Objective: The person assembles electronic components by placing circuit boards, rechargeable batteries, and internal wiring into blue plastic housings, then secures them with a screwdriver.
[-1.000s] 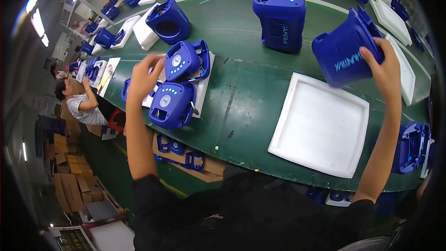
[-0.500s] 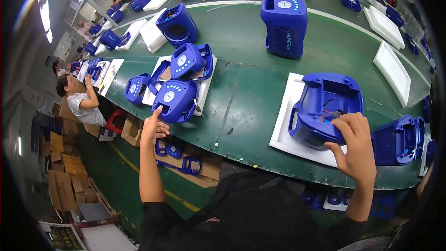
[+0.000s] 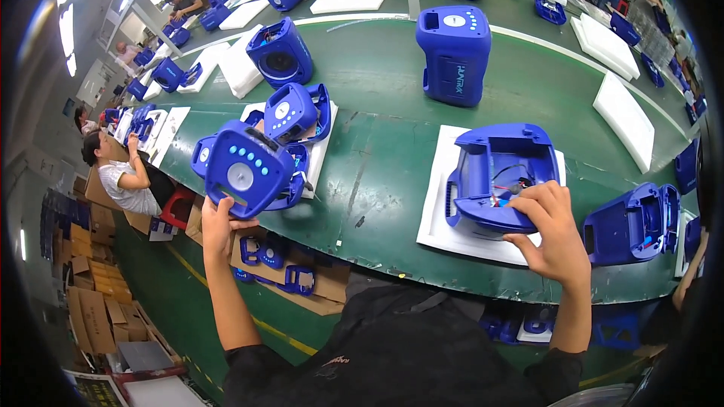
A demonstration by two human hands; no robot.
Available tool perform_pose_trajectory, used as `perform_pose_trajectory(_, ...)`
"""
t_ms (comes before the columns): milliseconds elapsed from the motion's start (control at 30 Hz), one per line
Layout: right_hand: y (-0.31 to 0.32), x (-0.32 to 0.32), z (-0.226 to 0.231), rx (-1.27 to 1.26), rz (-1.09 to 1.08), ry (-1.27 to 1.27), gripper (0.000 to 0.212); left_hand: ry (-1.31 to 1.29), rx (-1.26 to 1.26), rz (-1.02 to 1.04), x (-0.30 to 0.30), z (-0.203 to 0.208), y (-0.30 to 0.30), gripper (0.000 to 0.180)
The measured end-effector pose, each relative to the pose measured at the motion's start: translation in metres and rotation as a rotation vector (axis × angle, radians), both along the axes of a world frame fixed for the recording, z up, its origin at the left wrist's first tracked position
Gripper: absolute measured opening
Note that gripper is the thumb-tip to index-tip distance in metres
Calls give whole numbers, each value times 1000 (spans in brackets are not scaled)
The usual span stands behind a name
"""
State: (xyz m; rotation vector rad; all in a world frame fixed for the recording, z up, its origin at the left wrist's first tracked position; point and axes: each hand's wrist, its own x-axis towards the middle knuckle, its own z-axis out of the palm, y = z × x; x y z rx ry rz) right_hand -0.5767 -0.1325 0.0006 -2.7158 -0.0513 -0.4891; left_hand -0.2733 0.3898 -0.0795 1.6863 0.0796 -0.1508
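Note:
My left hand [image 3: 220, 232] grips a blue speaker top cover [image 3: 260, 178] by its handle opening. The cover is tilted up, its round silver dial and row of light-blue buttons facing me. My right hand [image 3: 554, 230] is closed on the near edge of an open blue speaker housing [image 3: 494, 216]. That housing lies on a white foam pad [image 3: 434, 226], with wires and small connectors showing inside. Behind the raised cover, another top cover [image 3: 290, 109] rests among blue frames on a second foam pad [image 3: 323, 149].
Beyond the pads a whole blue speaker [image 3: 454, 68] stands upright, and another speaker [image 3: 280, 56] leans left of it. At right lies another open housing [image 3: 630, 226]. A cardboard box [image 3: 326, 294] with blue parts is below the table edge. A co-worker [image 3: 124, 173] sits at left.
My left hand has lifted the top cover off the pile and tilted it, moving left. My right hand stays on the housing's edge. The view has shifted slightly.

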Motion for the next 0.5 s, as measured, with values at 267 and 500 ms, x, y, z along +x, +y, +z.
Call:
perform_pose_trajectory(267,35,26,2,19,94,-11,52,-374,-188,-232,-74,31,-91,28)
perform_pose_trajectory(500,45,21,29,-299,50,-76,50,-933,-192,-418,-69,16,-116,27)
